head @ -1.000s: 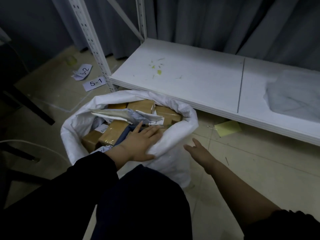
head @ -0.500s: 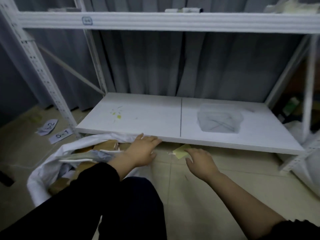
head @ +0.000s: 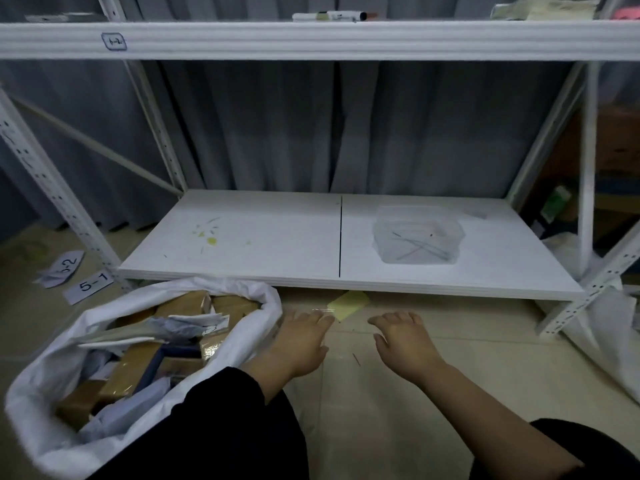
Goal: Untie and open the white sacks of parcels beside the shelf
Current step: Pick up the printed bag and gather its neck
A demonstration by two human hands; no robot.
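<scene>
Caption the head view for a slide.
Open white sack of parcels beside the shelf; left hand and right hand hover empty above the floor.

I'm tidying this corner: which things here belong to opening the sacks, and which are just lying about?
Part of the job:
open white sack
parcels inside it
second white sack at the right, mouth not visible
left hand and right hand, both empty

Lying about:
yellow note
paper labels
clear tub on the lower shelf
marker on the upper shelf
</scene>
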